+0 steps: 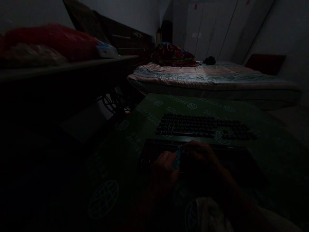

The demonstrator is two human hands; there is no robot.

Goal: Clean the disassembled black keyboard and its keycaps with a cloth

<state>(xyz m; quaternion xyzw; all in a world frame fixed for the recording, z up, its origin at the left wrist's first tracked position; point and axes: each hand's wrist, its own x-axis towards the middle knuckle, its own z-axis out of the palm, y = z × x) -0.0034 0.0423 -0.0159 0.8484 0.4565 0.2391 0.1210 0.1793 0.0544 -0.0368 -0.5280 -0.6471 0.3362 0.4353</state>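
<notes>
The room is very dark. My left hand [165, 167] and my right hand [201, 158] meet low in the middle, over a dark flat object [154, 151] lying on a green cloth [145, 119]. Both hands are curled, and a small bluish thing [178, 158] shows between them; I cannot make out what it is. Just beyond the hands lies a set of dark keyboard keys [200, 126], laid out in rows on the cloth.
A bed [217, 79] with a striped sheet stands behind, with a bundle of coloured cloth [172, 54] on it. A dark table [72, 64] at the left carries red and pale bags. White cupboard doors [207, 29] stand at the back. Something pale [207, 212] lies near my lap.
</notes>
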